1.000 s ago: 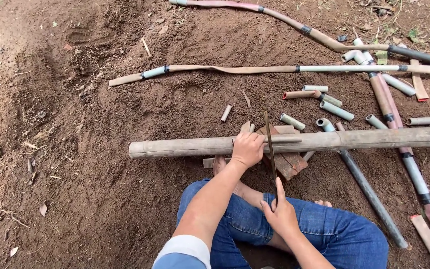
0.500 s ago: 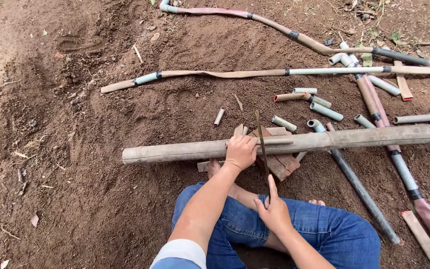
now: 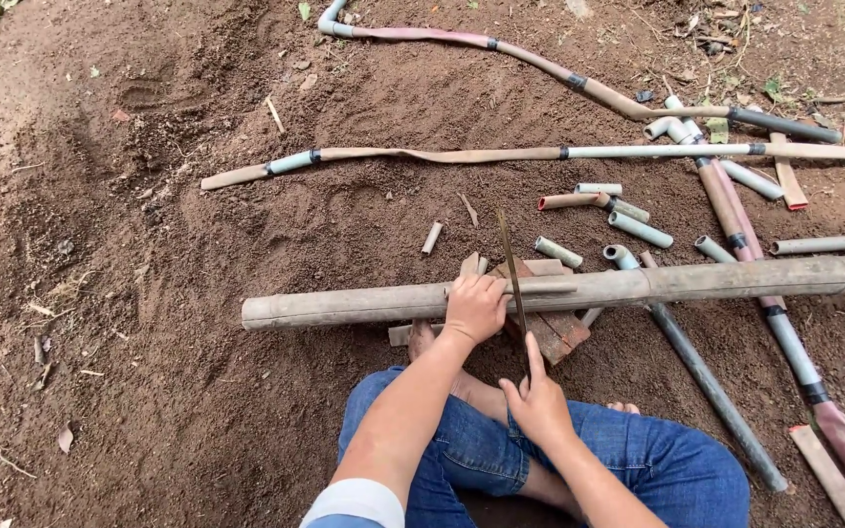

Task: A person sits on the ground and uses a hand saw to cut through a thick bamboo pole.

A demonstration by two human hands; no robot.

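Observation:
I sit on bare soil with a long bamboo pole (image 3: 696,281) lying across in front of my knees, resting on a flat wooden block (image 3: 555,332). My left hand (image 3: 474,305) presses down on the pole, fingers wrapped over its top. My right hand (image 3: 540,399) grips the handle of a thin saw blade (image 3: 510,266), which stands nearly upright against the pole just right of my left hand. My bare foot (image 3: 421,338) shows under the pole.
Several short cut bamboo tubes (image 3: 638,229) lie beyond the pole. Long bent bamboo strips (image 3: 442,154) and darker poles (image 3: 711,383) cross the ground at the back and right. Loose brown earth (image 3: 149,342) with footprints lies to the left.
The view has drifted, so the pole sits slightly lower and further left. The saw blade has shifted a little along its stroke. My left hand stays on the pole.

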